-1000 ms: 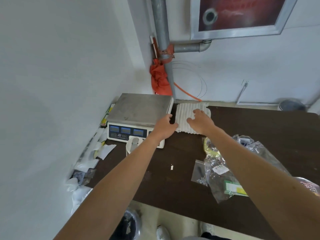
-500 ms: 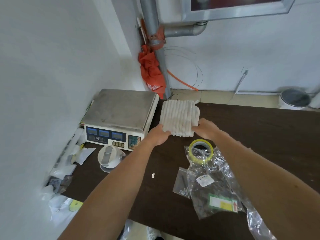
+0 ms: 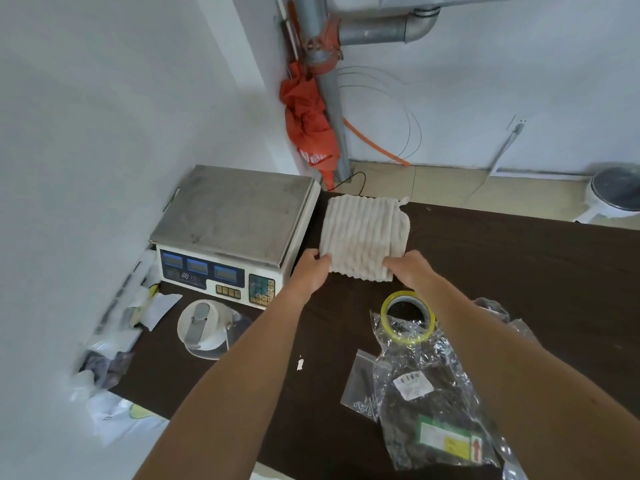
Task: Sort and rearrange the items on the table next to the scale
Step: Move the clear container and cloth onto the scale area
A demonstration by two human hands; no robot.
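Note:
A folded white ribbed cloth [image 3: 363, 237] lies on the dark table [image 3: 519, 271], just right of the steel-topped scale [image 3: 235, 216]. My left hand [image 3: 310, 271] pinches the cloth's near left corner. My right hand [image 3: 410, 270] grips its near right corner. A yellow tape roll [image 3: 408, 318] sits close behind my right wrist. In front of it lie a clear plastic bag with dark contents [image 3: 433, 410] and a small zip bag of screws [image 3: 363, 386]. A white round lidded container [image 3: 204, 325] stands before the scale.
White walls close in on the left and behind. Papers and plastic bags [image 3: 121, 334] crowd the table's left edge. A grey pipe with an orange cloth [image 3: 310, 116] stands in the corner. A small white scrap [image 3: 300, 364] lies mid-table. A white round appliance [image 3: 616, 192] sits on the floor.
My hands went from pressing on top of the cloth to gripping its near corners. The view tilted downward, showing more of the table and the tape roll.

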